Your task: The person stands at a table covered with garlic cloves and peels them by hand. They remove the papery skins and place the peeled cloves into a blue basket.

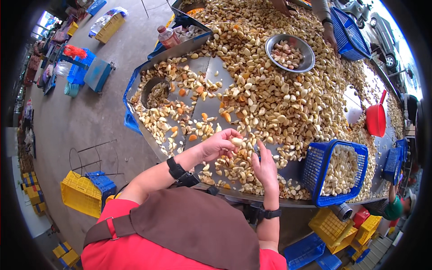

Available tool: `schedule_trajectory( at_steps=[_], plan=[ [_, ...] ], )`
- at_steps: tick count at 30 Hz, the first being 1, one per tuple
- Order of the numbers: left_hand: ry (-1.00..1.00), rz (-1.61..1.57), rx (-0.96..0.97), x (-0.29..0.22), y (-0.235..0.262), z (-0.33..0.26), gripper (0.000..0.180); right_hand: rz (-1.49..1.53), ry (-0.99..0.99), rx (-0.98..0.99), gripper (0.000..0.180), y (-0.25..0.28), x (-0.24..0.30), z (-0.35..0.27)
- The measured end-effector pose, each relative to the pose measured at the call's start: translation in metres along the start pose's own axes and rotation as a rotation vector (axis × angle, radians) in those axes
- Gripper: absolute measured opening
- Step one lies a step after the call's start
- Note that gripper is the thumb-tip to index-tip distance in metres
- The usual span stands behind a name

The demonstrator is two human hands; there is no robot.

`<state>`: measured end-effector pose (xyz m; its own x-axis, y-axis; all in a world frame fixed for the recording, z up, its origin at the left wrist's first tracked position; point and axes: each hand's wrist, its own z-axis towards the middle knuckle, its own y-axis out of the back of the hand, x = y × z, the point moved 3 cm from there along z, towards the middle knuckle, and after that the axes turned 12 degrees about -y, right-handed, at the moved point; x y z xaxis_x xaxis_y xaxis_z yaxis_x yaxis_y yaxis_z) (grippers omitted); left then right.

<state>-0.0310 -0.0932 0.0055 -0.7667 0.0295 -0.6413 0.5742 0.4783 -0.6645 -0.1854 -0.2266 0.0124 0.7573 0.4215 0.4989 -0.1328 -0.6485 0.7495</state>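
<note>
Table [211, 108]: bare sheet metal, dull grey, smooth, seam lines visible. Garlic cloves [270, 103] all over it: peeled, pale cream, slight waxy sheen; a few orange-brown ones at 9 o'clock of the pile. Round bowl [306, 60] at 12 o'clock: polished metal, glossy rim. Basket [315, 171] at 3 o'clock of the hands: blue plastic mesh, semi-gloss. Scoop [375, 119] further at 3: red plastic, shiny. Apron [198, 225] at 6: brown cloth, matt. Crate [81, 193] at 8 o'clock: yellow plastic. Floor [85, 121]: rough matt concrete.
</note>
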Motion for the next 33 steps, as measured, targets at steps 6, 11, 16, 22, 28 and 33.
schedule_trajectory(
  at_steps=[6,11,16,22,28,33],
  plan=[
    [0.007,0.054,-0.171,-0.023,0.039,0.029,0.018,-0.254,-0.093,-0.001,0.05,-0.009,-0.009,0.009],
    [-0.526,1.16,-0.117,-0.041,0.018,0.117,0.037,-0.251,0.203,0.184,0.048,-0.051,0.03,-0.008],
    [-0.468,1.947,0.16,-0.027,0.002,0.144,0.028,-0.217,0.243,0.421,0.036,-0.047,0.039,-0.026],
    [-0.254,1.873,0.116,-0.027,0.012,0.113,0.028,-0.094,-0.13,-0.05,0.024,0.0,-0.023,0.006],
    [-0.256,1.712,-0.024,-0.034,0.058,0.073,0.027,-0.192,-0.192,-0.441,0.021,0.052,-0.055,0.012],
    [-0.335,1.603,-0.143,-0.028,0.069,0.049,0.024,-0.316,-0.188,-0.409,0.021,0.035,-0.048,0.01]
  ],
)
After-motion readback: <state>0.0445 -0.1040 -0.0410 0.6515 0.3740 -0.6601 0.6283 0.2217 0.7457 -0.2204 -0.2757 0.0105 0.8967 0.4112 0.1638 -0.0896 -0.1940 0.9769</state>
